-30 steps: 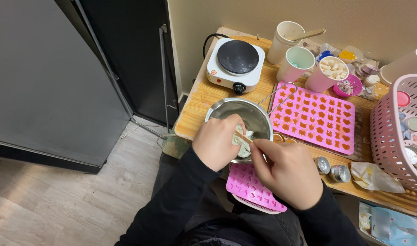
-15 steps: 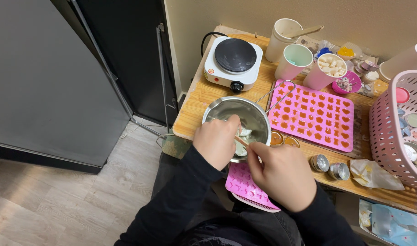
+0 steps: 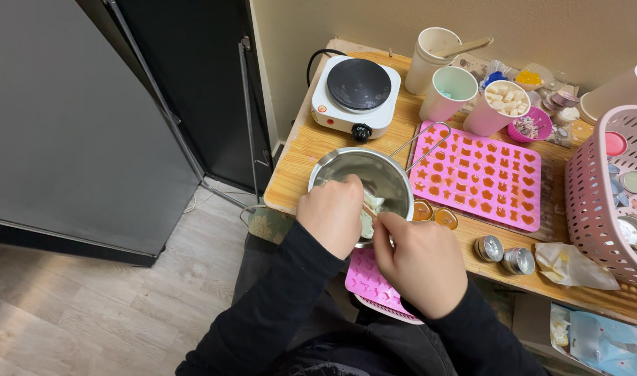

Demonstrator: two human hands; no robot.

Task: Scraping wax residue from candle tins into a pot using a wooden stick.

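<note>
— Head view is showing the steel bowl (image 3: 363,184) sitting at the near edge of the wooden table (image 3: 297,163), partly over the lip. What are the hands doing?

— Both are working at its near rim. The left hand (image 3: 332,214) is curling down over the pale lumps (image 3: 371,206) inside; whether it is gripping the rim or a lump, I cannot tell. The right hand (image 3: 419,261) is pinching something thin that is pointing into the bowl, possibly a tool; its tip is hidden.

— What is lying around it?

— A small pink mould (image 3: 377,282) is resting just below, on the lap. A large pink mould (image 3: 480,174) is lying beside the bowl, two amber-filled tins (image 3: 433,214) touching its near edge. A hot plate (image 3: 356,94) is standing behind, cups (image 3: 447,94) further right, a pink basket (image 3: 611,195) at the far side.

— Any risk?

— I'd judge the bowl could tip toward the lap, since it is overhanging and both hands are pressing near that edge. Scraping hard could also flick lumps onto the floor.
</note>
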